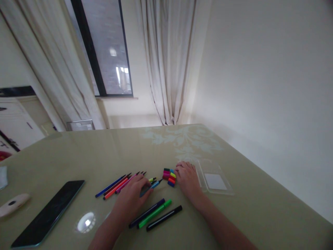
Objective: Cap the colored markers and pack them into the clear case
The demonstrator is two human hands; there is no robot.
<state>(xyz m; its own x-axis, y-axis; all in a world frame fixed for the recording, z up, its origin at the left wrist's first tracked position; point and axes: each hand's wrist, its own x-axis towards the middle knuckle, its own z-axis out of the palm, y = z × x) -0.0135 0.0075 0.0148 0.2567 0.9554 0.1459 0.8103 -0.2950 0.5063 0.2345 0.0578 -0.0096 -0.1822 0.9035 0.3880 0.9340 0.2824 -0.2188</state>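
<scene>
My left hand reaches over a group of uncapped markers, its thumb and fingers closed around a light blue marker whose tip points to the right. Under and behind that hand lie more uncapped markers, among them a red marker and a dark blue marker. Beside a small cluster of coloured marker caps, my right hand rests on the table with fingers apart and slightly bent, fingertips against the caps. Three capped markers lie nearer to me: a dark purple marker, a green marker and a black marker.
A clear plastic case lies to the right of my right hand. At left are a black tablet and a pale oval object. The glossy table borders a wall on the right; curtains and a window are behind it.
</scene>
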